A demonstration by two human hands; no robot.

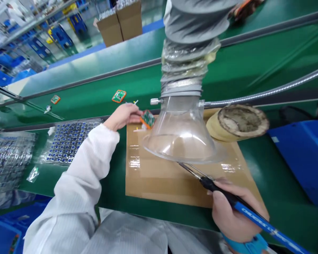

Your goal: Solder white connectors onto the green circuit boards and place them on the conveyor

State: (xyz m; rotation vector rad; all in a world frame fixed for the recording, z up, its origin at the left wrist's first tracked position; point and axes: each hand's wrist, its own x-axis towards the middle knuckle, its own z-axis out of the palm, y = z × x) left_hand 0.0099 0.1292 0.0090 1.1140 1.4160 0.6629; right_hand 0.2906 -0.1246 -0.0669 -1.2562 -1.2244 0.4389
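My left hand (124,115) is closed on the edge of a small green circuit board (147,119) with an orange rim, at the left side of a clear fume hood (181,139). A white piece with a yellow end (140,129) lies just below the board. In my right hand (234,213) is a soldering iron (253,217) with a blue and black handle, gripped like a pen. Its metal tip end points up and left, reaching the hood's lower rim. Beneath both lies a brown cardboard sheet (159,180) with strips of clear tape.
More orange-rimmed boards, one a circuit board (119,96), rest on the green conveyor (90,97). Trays of small blue parts (69,141) stand left. A round yellowish pot (238,123) and a blue bin (302,155) are at right. A grey hose (196,31) hangs above.
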